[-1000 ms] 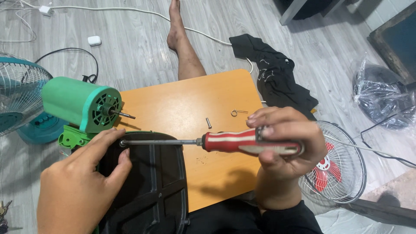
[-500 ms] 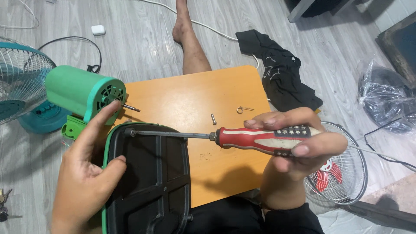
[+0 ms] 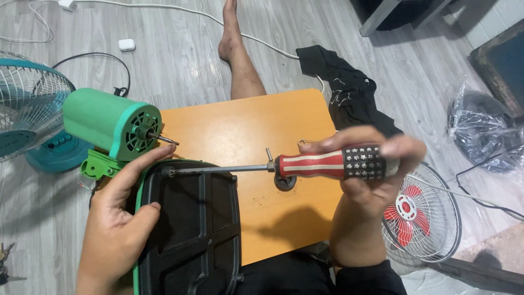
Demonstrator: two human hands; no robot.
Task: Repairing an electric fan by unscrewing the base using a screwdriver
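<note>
My right hand (image 3: 371, 169) grips a screwdriver (image 3: 305, 165) by its red, white and dark striped handle, shaft lying level and pointing left. Its tip meets the top edge of a black fan base with a green rim (image 3: 191, 235), which rests partly on the orange table (image 3: 251, 131). My left hand (image 3: 117, 218) holds that base by its upper left corner, forefinger stretched along the rim toward the tip. A green fan motor (image 3: 106, 124) with a bare shaft lies just above my left hand. A small screw (image 3: 268, 154) and a wire clip (image 3: 303, 142) lie on the table.
A teal fan with a wire guard (image 3: 27, 117) stands at the left. A white guard with red blades (image 3: 420, 213) lies at the right. Black cloth (image 3: 349, 93), a plastic-wrapped item (image 3: 483, 131), a white cable (image 3: 180, 12) and my bare leg (image 3: 237, 60) are on the floor.
The screwdriver tip has moved onto the base's top edge, and my right hand has shifted right along the handle. My left forefinger has stretched out along the rim.
</note>
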